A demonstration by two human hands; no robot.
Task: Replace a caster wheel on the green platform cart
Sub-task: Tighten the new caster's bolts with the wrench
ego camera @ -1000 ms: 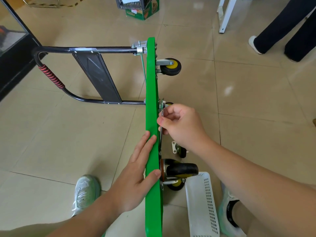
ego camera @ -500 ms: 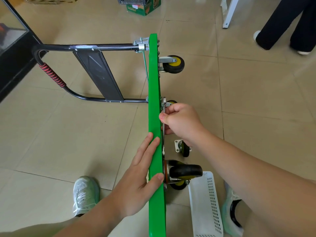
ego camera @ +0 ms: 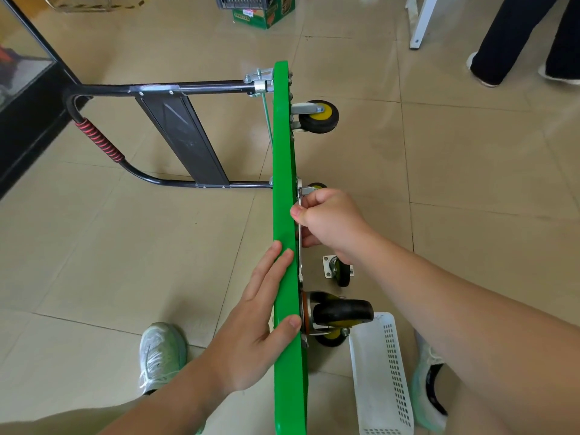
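Between curled fingers (ego camera: 317,199) of right hand (ego camera: 329,222), wrench (ego camera: 300,262) is lying flat against green cart (ego camera: 284,183) underside. Left hand (ego camera: 251,334) is resting on cart edge, fingers straight. Loose caster (ego camera: 340,271) is sitting on floor (ego camera: 125,246) just below right fingers.

The person is wearing pale white mesh sneakers tinged with mint. The left shoe (ego camera: 161,353), at seven o'clock in the view, is showing white laces. The right shoe (ego camera: 430,390), at five o'clock, is showing a black collar lining. The left forearm (ego camera: 163,400) and right forearm (ego camera: 455,312) are showing bare, as are the left hand (ego camera: 251,340) and right hand (ego camera: 329,221), with nails trimmed short.
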